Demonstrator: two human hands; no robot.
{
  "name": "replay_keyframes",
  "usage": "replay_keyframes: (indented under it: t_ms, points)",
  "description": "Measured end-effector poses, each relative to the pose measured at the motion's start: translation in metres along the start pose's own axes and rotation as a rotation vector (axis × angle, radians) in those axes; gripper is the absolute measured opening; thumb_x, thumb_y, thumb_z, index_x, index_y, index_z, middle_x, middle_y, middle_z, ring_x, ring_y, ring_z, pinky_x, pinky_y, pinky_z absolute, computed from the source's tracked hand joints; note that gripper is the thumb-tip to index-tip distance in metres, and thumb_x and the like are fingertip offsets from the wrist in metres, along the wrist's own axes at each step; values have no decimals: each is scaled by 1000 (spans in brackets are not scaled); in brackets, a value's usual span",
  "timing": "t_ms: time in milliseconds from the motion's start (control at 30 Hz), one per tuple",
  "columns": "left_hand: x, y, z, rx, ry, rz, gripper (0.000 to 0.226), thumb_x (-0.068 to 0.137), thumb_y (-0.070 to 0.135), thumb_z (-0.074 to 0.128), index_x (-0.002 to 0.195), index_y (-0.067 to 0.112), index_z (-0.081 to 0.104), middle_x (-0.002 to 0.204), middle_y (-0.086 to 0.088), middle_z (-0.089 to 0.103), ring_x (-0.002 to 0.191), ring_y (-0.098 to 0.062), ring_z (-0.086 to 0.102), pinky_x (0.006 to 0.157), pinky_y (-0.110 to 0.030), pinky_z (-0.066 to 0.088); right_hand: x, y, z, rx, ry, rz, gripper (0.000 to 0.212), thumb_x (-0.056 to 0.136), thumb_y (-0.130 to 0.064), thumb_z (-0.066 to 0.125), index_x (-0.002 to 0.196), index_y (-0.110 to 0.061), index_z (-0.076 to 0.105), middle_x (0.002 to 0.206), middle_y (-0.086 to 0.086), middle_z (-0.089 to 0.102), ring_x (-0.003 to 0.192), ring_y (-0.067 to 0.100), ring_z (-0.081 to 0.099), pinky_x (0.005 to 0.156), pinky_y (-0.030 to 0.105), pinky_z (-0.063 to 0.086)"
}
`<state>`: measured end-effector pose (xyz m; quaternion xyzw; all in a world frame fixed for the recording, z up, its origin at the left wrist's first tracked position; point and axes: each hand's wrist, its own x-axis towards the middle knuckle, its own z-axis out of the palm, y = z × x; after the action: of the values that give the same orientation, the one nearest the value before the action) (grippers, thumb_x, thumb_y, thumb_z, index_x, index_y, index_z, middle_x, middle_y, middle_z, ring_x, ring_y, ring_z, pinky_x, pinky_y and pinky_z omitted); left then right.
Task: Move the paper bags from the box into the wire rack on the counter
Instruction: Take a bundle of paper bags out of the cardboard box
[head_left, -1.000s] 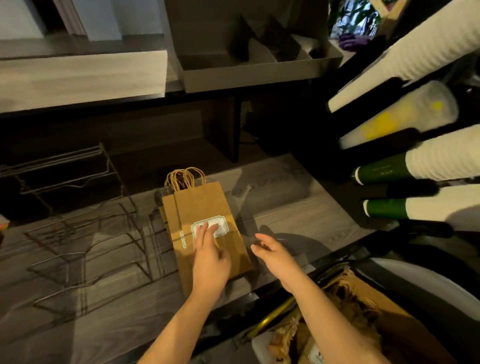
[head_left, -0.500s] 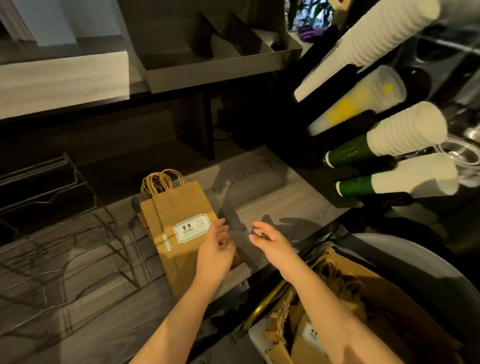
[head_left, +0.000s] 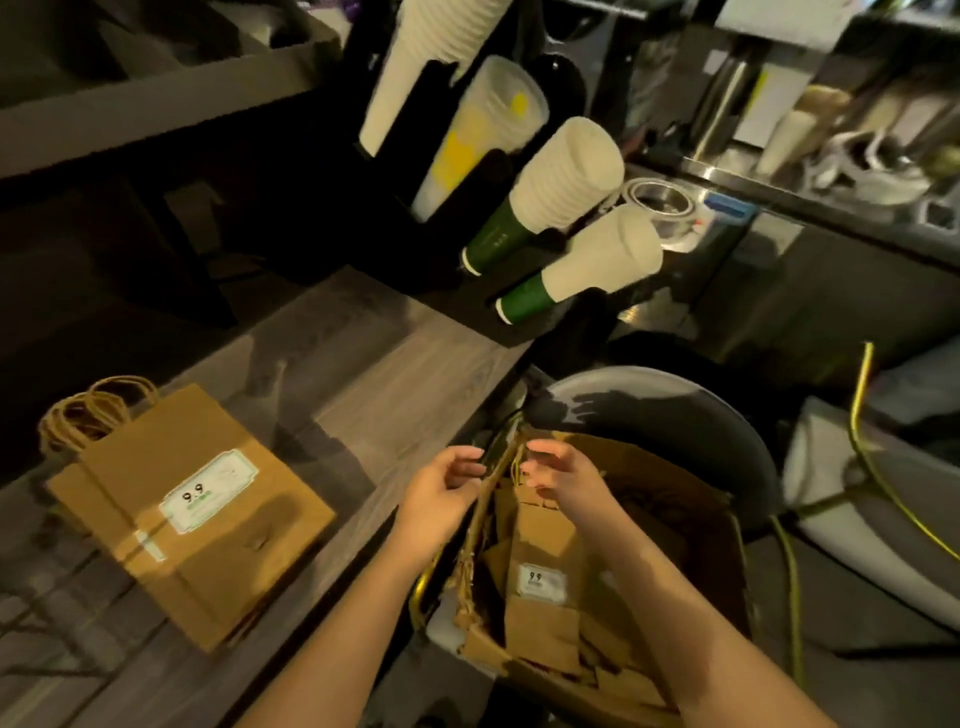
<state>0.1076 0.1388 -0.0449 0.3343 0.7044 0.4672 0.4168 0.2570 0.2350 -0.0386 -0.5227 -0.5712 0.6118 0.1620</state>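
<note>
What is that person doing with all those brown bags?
A person is reaching both hands into a cardboard box full of brown paper bags. The left hand is at the box's edge and the right hand is just above the bags. Neither hand is holding a bag yet. A small pile of bags lies flat on the wooden counter, off to the left. Stacks of cups sit behind.

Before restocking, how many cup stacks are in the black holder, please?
4: white stack topmost, clear stack beside it, green-based stack below, second green-based stack lowest. Others may be hidden.
</note>
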Motion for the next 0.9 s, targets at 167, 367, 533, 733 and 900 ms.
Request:
replay_keyframes:
  t_ms: [167, 367, 533, 733, 900]
  points:
    - [8, -1, 49, 92, -157, -80, 29, 89, 6, 61, 110, 26, 62, 100, 7, 65, 98, -8, 61, 83, -22, 50, -8, 37, -57, 33, 102, 99, 29, 94, -17, 60, 123, -22, 58, 112, 1, 65, 100, 16, 65, 85, 29, 53]
    - [9, -25, 95, 174, -200, -190, 31, 89, 7, 61, 116, 22, 61, 105, 6, 63, 100, -7, 59, 89, -23, 49, -5, 85, -89, 85, 158, 234, 32, 94, -14, 59, 125, -24, 56, 116, 4, 62, 102, 19, 62, 86, 34, 54]
    - [22, -68, 134, 167, -173, -385, 56, 88, 6, 60, 137, 25, 42, 111, 4, 62, 99, -10, 61, 83, -26, 52, 10, 148, -105, 100, 105, 346, 31, 94, -6, 57, 121, -20, 56, 107, 1, 62, 97, 19, 63, 76, 28, 53]
    - [34, -121, 162, 280, -57, -404, 77, 88, 17, 63, 150, 24, 18, 112, 14, 53, 96, -9, 61, 82, -30, 51, 41, 217, -111, 53, 30, 408, 42, 93, 5, 54, 134, -3, 48, 118, 22, 59, 102, 30, 61, 78, 28, 51]
    - [45, -165, 183, 400, -58, -485, 65, 87, 12, 60, 146, 23, 33, 129, -5, 55, 115, -21, 54, 98, -34, 46, 53, 260, -103, -51, 16, 397, 36, 94, -1, 56, 129, -7, 51, 115, 12, 60, 102, 26, 60, 95, 40, 49]
